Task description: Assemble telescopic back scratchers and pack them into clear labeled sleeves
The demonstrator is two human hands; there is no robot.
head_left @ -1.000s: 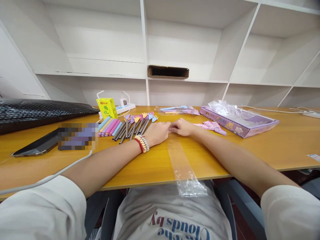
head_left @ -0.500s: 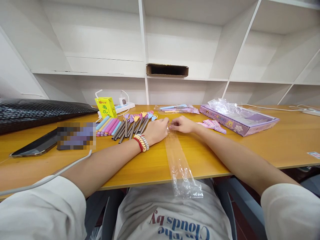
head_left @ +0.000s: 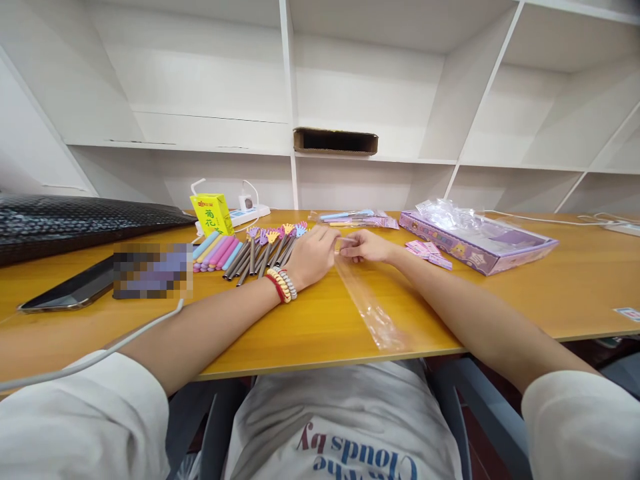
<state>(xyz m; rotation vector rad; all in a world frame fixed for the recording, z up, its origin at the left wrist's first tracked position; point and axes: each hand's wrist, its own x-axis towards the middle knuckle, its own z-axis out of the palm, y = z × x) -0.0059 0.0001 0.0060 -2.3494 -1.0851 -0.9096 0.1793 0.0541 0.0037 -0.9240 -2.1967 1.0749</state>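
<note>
The yellow wooden table (head_left: 550,293) bears a purple box (head_left: 480,243) at 2 o'clock of the hands. A long clear plastic sleeve (head_left: 373,307) trails toward 5 o'clock from the pinch. Left hand (head_left: 313,257) and right hand (head_left: 365,247) both hold its top end, fingers closed. Hand-topped pens (head_left: 265,250) lie at 9 o'clock.
</note>
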